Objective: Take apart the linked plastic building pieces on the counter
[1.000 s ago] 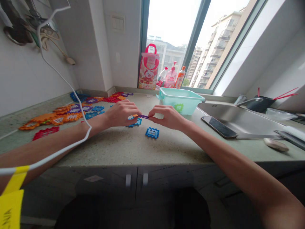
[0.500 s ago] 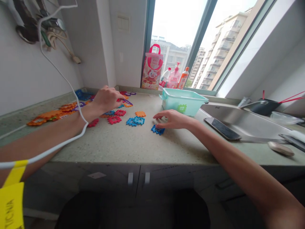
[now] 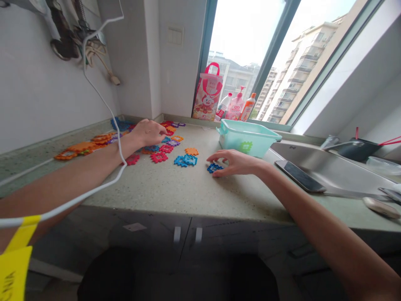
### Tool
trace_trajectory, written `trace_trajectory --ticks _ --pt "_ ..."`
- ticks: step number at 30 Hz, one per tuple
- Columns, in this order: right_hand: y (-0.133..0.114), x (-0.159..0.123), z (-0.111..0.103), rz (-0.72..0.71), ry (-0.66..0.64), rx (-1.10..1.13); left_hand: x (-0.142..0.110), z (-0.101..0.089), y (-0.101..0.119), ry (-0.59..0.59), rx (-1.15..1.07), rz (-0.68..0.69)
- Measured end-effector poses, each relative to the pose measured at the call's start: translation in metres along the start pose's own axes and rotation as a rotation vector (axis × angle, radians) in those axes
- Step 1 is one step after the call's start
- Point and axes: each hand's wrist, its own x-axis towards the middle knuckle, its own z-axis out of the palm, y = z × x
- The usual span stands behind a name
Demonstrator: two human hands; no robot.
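The fingers (image 3: 219,158) of the right hand (image 3: 238,163) are spread and arched, coming in from 3 o'clock over a small blue snap-together plastic tile (image 3: 214,168). They touch or lie just beside the tile on the speckled stone countertop (image 3: 200,196), with no pinch showing. The fingers of the left hand (image 3: 148,133) are bunched together and curled downward, pointing toward 3 o'clock. Whether they pinch anything is hidden from view.

The left hand hovers over a scatter of tiles at 10 o'clock from the blue tile. A joined pair of blue tiles (image 3: 188,160) lies at 9 o'clock from it, with an orange tile (image 3: 191,151) just above that pair and a red tile (image 3: 159,157) farther along at 9 o'clock. A long run of orange tiles (image 3: 83,147) spreads along the counter toward the wall at 9 o'clock. A teal plastic tub (image 3: 247,142) stands at 1 o'clock from the blue tile, and a phone (image 3: 300,176) lies at 3 o'clock beside a steel sink (image 3: 313,156). A white cable (image 3: 120,161) drapes over the left forearm.
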Motion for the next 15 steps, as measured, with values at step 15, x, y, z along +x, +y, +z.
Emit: trace_trajectory --ticks 15 --pt "-0.022 0.053 0.067 -0.434 0.430 -0.020 -0.030 0.008 -0.118 0.196 0.055 -0.305"
